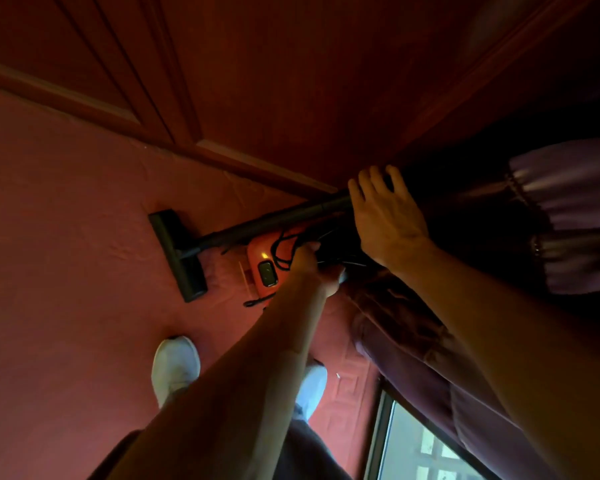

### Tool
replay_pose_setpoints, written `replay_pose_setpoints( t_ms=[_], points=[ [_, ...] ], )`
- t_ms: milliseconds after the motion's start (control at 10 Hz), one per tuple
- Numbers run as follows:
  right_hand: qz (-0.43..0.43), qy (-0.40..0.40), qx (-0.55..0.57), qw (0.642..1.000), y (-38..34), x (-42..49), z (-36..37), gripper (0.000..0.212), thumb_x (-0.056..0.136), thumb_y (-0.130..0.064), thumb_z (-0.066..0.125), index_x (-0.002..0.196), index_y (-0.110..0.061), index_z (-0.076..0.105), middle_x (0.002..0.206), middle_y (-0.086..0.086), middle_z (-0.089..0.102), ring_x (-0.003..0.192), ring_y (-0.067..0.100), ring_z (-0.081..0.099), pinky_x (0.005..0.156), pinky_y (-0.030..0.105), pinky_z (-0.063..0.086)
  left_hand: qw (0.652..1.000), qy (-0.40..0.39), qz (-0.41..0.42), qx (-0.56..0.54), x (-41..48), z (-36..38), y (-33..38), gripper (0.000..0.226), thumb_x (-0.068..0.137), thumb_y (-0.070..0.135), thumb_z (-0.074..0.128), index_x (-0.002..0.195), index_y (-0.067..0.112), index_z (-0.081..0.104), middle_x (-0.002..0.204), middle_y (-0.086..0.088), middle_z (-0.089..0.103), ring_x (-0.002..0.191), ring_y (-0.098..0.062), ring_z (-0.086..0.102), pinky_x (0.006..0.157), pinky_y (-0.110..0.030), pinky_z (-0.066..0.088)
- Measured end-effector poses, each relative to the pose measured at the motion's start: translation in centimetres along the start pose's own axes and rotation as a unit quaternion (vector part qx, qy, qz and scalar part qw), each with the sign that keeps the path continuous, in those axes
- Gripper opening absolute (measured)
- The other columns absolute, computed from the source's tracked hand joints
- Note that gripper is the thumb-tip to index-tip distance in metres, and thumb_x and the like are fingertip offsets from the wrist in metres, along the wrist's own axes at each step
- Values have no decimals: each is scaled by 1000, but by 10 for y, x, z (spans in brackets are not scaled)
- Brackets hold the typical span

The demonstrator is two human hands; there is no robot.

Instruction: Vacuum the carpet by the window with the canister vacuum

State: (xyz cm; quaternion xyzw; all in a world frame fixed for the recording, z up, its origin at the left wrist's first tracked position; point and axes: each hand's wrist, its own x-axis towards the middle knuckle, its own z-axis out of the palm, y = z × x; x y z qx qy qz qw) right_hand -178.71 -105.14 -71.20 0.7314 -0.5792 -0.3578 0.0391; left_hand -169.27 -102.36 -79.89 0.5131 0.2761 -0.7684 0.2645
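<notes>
- The orange canister vacuum [260,254] sits on the red carpet [66,237] at mid-scene, beside the purple curtain [412,334]; the window [416,452] shows near right.
- Its black wand [257,225] slants from the floor head [179,258], flat on the carpet at left, up to the right hand [385,220], whose fingers curl over the wand's upper end.
- The left hand [309,268] is closed round a tangle of black cord [284,247] just above the canister.
- 2 white shoes [175,365] stand near.
- Step in hand, I judge: setting up and freeing the cord, with no sweeping yet.
- Next calls for clearing the cord off the canister, so the wand can move freely and the head can run along the curtain's edge.
</notes>
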Motion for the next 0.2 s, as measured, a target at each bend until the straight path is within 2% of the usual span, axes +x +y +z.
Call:
replay_pose_setpoints(
  t_ms=[100,200],
  points=[
    [5,-20,53,998,4,-16,-24,62,90,-27,53,145,-4,37,147,16,38,140,32,30,120,45,18,996,27,29,85,-36,-2,19,19,99,8,45,114,3,55,130,-18,54,132,-31,46,114,-41,35],
    [28,-60,135,989,15,-36,-55,42,90,-21,54,130,-8,53,133,11,49,128,28,42,110,39,29,985,44,60,157,-79,3,32,25,99,11,45,120,-1,54,131,-24,50,118,-35,54,110,-42,39]
  ],
)
